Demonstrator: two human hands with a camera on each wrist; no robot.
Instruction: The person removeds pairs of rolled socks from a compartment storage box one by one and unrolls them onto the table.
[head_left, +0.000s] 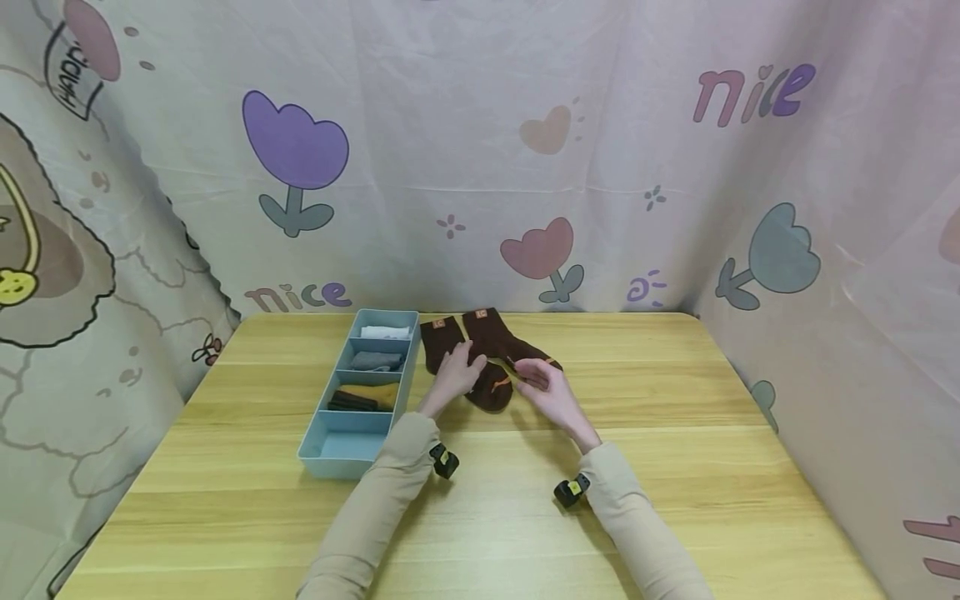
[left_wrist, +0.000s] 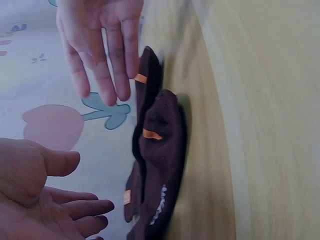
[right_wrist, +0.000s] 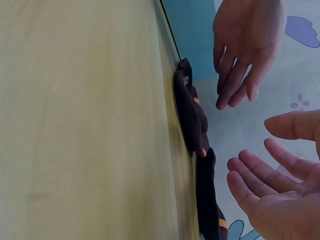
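Note:
Two dark brown socks with orange marks lie on the wooden table (head_left: 480, 517), partly beneath the hands in the head view. The left sock (head_left: 491, 393) angles down toward the person; the right sock (head_left: 489, 333) extends to the right behind it. Over the left sock is the left hand (head_left: 456, 377), fingers relaxed and apart from the fabric in the left wrist view. The right hand (head_left: 553, 396) hovers by the toe of the right sock, fingers loosely bent and holding nothing. Both palms face each other in the right wrist view.
Left of the socks stands a light blue box (head_left: 337, 469) with compartments. A white folded item (head_left: 385, 332), a grey one (head_left: 375, 361) and a yellow-and-dark one (head_left: 371, 396) lie in the farther compartments; the nearest shows its bare bottom. A printed curtain (head_left: 420, 167) hangs behind the table.

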